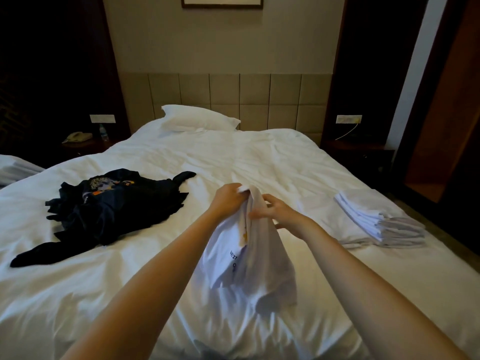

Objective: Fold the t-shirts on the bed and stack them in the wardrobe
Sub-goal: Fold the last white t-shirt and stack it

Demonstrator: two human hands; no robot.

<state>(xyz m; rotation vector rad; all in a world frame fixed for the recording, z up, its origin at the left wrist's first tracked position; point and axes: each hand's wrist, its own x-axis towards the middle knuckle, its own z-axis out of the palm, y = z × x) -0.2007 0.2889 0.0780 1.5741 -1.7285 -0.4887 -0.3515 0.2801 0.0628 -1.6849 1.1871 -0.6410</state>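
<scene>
I hold the white shirt [249, 261] bunched above the bed [233, 157], straight before me. My left hand [228, 197] grips its top edge; my right hand [275, 211] pinches the cloth just beside it, slightly lower. The shirt hangs down from both hands toward me, long axis nearly vertical. Both arms reach forward. The folded stack [376, 219] lies right, nearer my right hand.

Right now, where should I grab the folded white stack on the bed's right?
Scoop the folded white stack from under its bottom layer, from the near side: its layered edges face you, and a top pinch would probably lift only some.
</scene>
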